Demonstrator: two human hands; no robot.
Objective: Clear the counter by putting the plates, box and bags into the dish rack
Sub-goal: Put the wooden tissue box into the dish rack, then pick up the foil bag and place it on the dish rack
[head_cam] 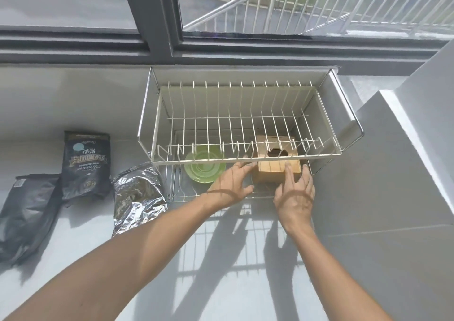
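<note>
Your two hands reach into the lower tier of the dish rack (245, 160), which stands at the far side of the counter (221, 284) under the window (245, 6). The wooden box (278, 171) sits on that lower tier at the right, with the green plates (205, 169) stacked just beside it on the left. Your left hand (232, 185) has its fingers spread loosely, fingertips at the box's left edge. Your right hand (294, 194) is open too, fingers wide, touching the box's near right corner; neither hand grips it. The upper tier is bare wire. Three bags lie on the counter left of the rack: a silver bag (138, 195) nearest it, a printed black bag (84, 165), and a plain black bag (27, 215) farthest left.
</note>
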